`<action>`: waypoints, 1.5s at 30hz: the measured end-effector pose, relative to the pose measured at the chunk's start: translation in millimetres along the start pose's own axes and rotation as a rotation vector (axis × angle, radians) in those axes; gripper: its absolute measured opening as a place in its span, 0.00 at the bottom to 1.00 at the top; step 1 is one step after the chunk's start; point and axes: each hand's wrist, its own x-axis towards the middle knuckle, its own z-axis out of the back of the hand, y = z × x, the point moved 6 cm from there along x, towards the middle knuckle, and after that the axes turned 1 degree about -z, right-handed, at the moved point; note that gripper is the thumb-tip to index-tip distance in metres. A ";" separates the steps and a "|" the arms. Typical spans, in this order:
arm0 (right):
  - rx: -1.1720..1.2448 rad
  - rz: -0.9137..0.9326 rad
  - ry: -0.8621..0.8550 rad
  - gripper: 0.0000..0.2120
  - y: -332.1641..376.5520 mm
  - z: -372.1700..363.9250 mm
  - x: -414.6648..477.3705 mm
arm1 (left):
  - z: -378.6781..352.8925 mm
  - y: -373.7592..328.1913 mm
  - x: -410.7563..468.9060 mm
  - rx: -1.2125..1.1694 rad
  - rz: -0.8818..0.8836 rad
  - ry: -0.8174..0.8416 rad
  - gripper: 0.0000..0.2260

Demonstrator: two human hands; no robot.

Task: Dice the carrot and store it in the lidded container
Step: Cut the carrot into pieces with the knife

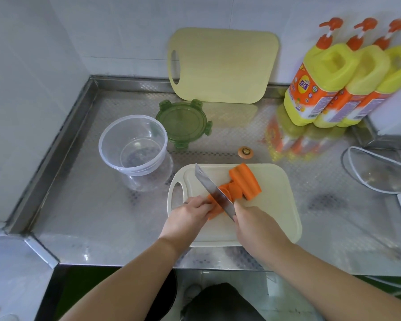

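— Where are my grips?
— My right grip is wrapped round the knife handle. My left grip pins the carrot's near end under the blade, on the cutting board.
— Risk?
— My left fingertips sit just beside the edge — a slip on that rounded piece could nick them, or roll slices onto the table.
— Hidden?
— The handle is buried in my palm, and I can't tell how deep the blade sits. The container stands empty — its lid just beside it.
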 end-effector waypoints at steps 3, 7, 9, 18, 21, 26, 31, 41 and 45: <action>-0.018 -0.001 0.011 0.04 1.0 0.4 -0.5 | 0.1 -0.9 0.4 0.041 -0.006 0.014 0.10; -0.058 0.011 0.018 0.07 2.2 -0.8 -0.1 | -0.5 -0.1 0.1 0.057 -0.007 0.018 0.09; -0.069 0.013 0.014 0.08 2.8 -1.5 0.5 | -0.8 1.0 -0.1 0.057 -0.016 0.022 0.08; -0.126 0.021 0.032 0.20 10.0 -7.2 5.6 | -1.9 3.0 1.0 0.046 -0.056 -0.001 0.11; -0.122 0.010 0.039 0.20 7.6 -14.5 11.5 | -3.6 5.7 -2.1 0.000 -0.047 -0.020 0.15; -0.076 -0.003 0.054 0.17 4.0 -24.2 17.0 | -6.7 7.9 -5.5 -0.033 -0.034 -0.033 0.16; 0.139 -0.058 0.082 0.13 -13.9 -12.3 25.7 | -1.9 3.5 -2.0 -0.003 -0.016 -0.050 0.09; 0.000 0.020 -0.024 0.01 -0.5 -0.2 8.5 | 2.9 -2.0 -1.3 -0.042 0.040 -0.057 0.10; -0.048 0.015 -0.013 0.06 0.1 -4.1 4.7 | 2.2 -1.4 -1.0 -0.024 0.036 -0.051 0.11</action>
